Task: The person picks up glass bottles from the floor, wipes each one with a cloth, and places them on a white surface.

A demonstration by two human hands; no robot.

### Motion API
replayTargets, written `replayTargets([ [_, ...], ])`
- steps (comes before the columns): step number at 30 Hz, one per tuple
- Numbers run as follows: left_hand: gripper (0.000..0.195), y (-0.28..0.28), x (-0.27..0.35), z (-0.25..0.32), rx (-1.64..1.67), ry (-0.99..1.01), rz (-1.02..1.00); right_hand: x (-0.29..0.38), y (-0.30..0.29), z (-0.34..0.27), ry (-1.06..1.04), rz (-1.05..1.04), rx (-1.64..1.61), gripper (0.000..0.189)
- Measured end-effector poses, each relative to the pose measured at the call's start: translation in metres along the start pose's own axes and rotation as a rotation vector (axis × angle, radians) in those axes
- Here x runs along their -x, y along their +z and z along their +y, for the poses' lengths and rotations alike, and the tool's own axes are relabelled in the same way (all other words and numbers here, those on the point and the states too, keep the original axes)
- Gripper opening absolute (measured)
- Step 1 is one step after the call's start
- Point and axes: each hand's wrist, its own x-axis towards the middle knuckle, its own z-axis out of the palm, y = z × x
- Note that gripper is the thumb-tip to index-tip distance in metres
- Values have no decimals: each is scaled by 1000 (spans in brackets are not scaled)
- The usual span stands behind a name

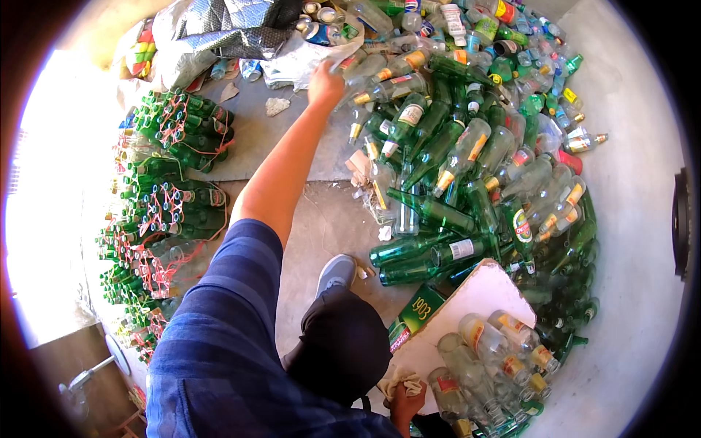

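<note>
My left arm stretches far forward, and my left hand (326, 86) is at the edge of a white plastic sack (293, 59). The fingers look bent against the sack, but their grip is hidden. The sack's mouth shows drink cans (320, 24). Beside that hand lie clear glass bottles with yellow labels (402, 87). Close to my body, my right hand (408, 404) holds a crumpled beige cloth (398, 380). It rests by a pale board (482, 295) on which several clear glass bottles (463, 356) lie.
A large heap of loose green glass bottles (435, 211) fills the right side. Plastic bottles (526, 60) pile up behind it. Green bottles tied with pink string (189, 202) line the left. My shoe (337, 271) stands on the concrete floor (315, 219). A stand fan (87, 378) is lower left.
</note>
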Motion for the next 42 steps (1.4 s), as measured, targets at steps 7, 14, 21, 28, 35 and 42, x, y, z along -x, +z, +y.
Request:
replayTargets([
  [7, 60, 21, 57, -140, -262, -412, -157, -1, 6, 4, 24, 24, -2, 28],
  [14, 60, 51, 21, -197, -286, -447, -362, -9, 2, -4, 29, -3, 12, 32],
  [21, 49, 66, 40, -202, -307, -332, -409, -4, 1, -1, 7, -15, 116, 33],
  [28, 45, 53, 95, -195, -272, -331, -383, -3, 2, -2, 19, -4, 81, 32],
  [35, 36, 43, 161, -221, -137, -360, -461, -3, -2, 10, -17, -29, 75, 30],
  [42, 49, 17, 259, -220, 156, -476, -404, -4, 0, 30, 27, 40, 15, 28],
])
